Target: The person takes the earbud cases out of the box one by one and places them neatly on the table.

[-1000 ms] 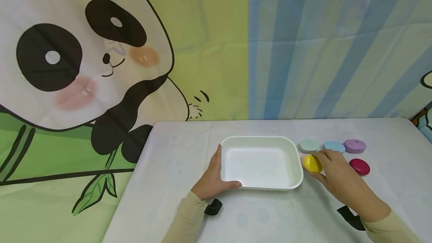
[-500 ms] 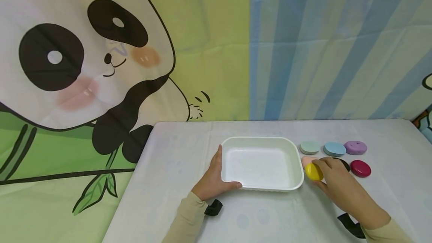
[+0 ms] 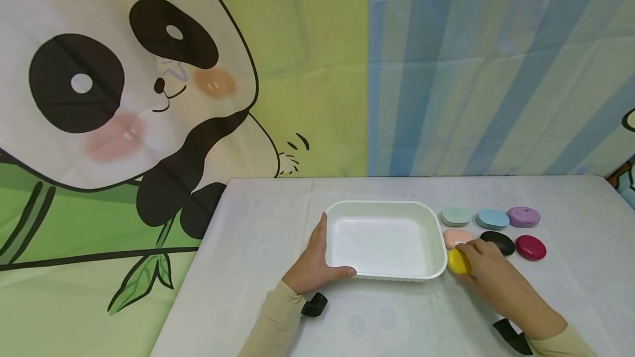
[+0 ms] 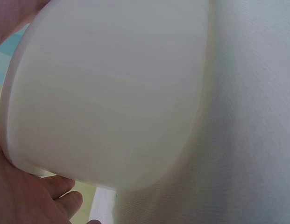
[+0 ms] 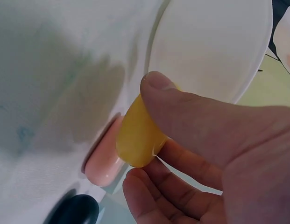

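A white rectangular tray (image 3: pixel 387 241) sits on the table. My left hand (image 3: pixel 315 260) holds its near left corner, the thumb on the front rim and the fingers along the left side. In the left wrist view the tray wall (image 4: pixel 107 102) fills most of the frame, with the curled fingers (image 4: pixel 58 196) at its lower end. My right hand (image 3: pixel 488 274) pinches a smooth yellow oval piece (image 5: pixel 137 135) between thumb and fingers, close by the tray's right end. Just behind it lies a glossy pink oval piece (image 3: pixel 457 238).
Right of the tray lie more rounded oval pieces: mint (image 3: pixel 455 216), light blue (image 3: pixel 492 218), purple (image 3: pixel 523 217), black (image 3: pixel 498 242) and red (image 3: pixel 531 247). The white-covered table (image 3: pixel 387 324) ends at a printed panda and striped backdrop (image 3: pixel 317 70).
My right hand has drawn the yellow piece slightly nearer to me, off from over the pink one, uncovering the pink and black pieces. The left hand and tray stay put.
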`<state>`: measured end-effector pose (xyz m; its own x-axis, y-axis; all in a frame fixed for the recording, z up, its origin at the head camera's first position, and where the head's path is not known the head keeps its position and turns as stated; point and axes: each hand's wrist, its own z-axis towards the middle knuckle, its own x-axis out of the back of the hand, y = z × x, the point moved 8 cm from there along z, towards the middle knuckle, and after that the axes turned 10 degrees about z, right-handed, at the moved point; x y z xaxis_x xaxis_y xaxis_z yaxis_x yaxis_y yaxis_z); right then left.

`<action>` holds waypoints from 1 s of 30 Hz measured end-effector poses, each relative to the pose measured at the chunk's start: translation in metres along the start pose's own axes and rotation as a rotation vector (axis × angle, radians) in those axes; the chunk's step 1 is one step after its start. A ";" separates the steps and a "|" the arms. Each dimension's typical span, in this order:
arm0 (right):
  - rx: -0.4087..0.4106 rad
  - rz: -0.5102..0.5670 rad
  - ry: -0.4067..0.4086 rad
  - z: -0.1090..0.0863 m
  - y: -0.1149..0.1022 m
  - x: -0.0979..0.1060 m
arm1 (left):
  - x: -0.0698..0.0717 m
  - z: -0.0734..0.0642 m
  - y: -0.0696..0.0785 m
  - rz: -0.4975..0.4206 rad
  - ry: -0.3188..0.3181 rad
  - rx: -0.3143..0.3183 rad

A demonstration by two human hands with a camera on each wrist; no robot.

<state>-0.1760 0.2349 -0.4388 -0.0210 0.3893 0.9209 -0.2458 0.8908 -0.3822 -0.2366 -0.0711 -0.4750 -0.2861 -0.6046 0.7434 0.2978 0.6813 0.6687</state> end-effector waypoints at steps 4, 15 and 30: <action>-0.023 -0.005 -0.026 -0.001 0.004 -0.006 | 0.000 0.001 0.000 0.002 0.001 0.002; -0.046 -0.019 -0.066 -0.002 0.009 -0.015 | -0.001 0.001 -0.002 -0.003 -0.002 0.002; -0.047 0.007 -0.056 -0.002 0.007 -0.010 | -0.001 -0.002 -0.002 0.011 -0.010 -0.004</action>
<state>-0.1753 0.2372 -0.4510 -0.0774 0.3832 0.9204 -0.1998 0.8985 -0.3909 -0.2354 -0.0721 -0.4771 -0.2922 -0.5926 0.7506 0.3045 0.6864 0.6604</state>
